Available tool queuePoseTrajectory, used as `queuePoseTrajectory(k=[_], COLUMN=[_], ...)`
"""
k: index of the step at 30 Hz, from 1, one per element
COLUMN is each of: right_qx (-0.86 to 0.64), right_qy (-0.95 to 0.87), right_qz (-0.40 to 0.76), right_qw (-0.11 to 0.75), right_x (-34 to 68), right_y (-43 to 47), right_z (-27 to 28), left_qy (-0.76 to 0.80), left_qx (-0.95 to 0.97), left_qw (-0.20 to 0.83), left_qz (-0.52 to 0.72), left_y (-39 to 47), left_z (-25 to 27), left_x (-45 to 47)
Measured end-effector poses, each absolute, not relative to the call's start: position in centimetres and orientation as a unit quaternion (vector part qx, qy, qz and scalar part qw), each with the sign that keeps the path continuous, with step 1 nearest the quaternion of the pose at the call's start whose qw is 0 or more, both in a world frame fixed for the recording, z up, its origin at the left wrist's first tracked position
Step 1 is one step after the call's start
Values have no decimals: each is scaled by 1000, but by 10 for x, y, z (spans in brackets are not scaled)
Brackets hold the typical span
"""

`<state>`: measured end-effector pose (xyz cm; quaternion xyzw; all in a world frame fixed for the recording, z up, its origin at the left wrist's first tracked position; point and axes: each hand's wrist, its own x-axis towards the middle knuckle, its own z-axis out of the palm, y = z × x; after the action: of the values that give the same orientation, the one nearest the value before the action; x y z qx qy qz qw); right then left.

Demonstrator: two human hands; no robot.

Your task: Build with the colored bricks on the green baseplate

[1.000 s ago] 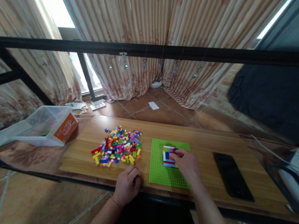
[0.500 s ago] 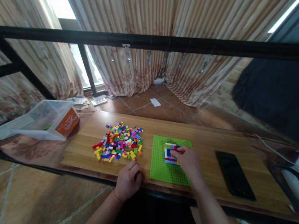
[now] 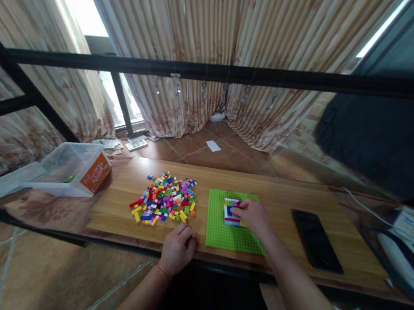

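A green studded baseplate [image 3: 216, 234] lies on the wooden board, bearing a low build of toy bricks [image 3: 230, 219] in white, blue, red, yellow and other colours. My right hand [image 3: 255, 217] reaches over it from the right. Its thumb and forefinger are pinched together against the build's top, covering part of it; anything between the fingertips is too small to make out. Left of the plate, my left hand [image 3: 178, 246] rests on the board's front edge, fingers curled closed with nothing showing in them. Just beyond it spreads a loose pile of small multicoloured toy bricks [image 3: 166, 199].
A black phone-like slab [image 3: 317, 240] lies right of the baseplate. At far left stands a clear plastic box [image 3: 75, 186] with an orange label. A black metal bar [image 3: 202, 72] crosses beyond the wooden board [image 3: 282, 187]. A white cable [image 3: 364, 207] runs along the right.
The whole view has shifted slightly as my head moved. My right hand remains pinched at the brick build, and my left hand stays at the board's edge.
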<state>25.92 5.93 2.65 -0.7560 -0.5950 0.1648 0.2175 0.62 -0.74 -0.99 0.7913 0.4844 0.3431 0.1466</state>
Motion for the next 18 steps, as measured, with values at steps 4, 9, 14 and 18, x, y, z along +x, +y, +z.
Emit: queuePoseTrajectory(k=[4, 9, 14, 18], right_qx=[-745, -747, -696, -618], right_qy=[-582, -526, -545, -632], right_qz=[182, 184, 232, 274], right_qw=[272, 362, 407, 379], right_x=[267, 278, 254, 206], right_y=[54, 39, 29, 25], right_z=[33, 49, 47, 35], left_qy=[485, 485, 486, 480], left_qx=[786, 782, 785, 788], left_qw=[147, 149, 145, 148], left_qz=[355, 362, 356, 356], left_y=[-8, -8, -9, -11], left_z=[-10, -14, -17, -18], left_x=[6, 6, 6, 6])
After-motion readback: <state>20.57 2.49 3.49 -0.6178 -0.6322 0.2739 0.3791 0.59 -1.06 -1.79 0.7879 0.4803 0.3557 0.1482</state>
